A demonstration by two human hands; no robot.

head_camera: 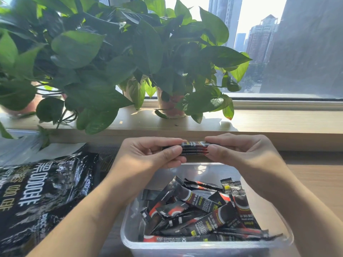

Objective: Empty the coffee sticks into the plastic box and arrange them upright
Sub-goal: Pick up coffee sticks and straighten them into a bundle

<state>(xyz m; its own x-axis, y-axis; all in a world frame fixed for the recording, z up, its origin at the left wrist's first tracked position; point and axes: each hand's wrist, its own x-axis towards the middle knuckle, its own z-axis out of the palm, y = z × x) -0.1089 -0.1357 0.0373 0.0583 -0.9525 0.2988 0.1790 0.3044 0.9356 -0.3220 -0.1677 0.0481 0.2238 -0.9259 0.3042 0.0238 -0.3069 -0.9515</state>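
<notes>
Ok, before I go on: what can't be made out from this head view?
All head view.
Bundle of sticks: left hand and right hand cover its ends; count unclear.
Plastic box: near wall cut off by the bottom edge.
Loose sticks: lower layers hidden under the top ones.
Coffee bag: cut by the left edge; whether emptied is not visible.

Leafy potted plants [111, 52] stand on the pale windowsill [278, 121]. Tall buildings [263, 38] show through the window [306, 52]. The wooden bench [319, 182] lies below.
</notes>
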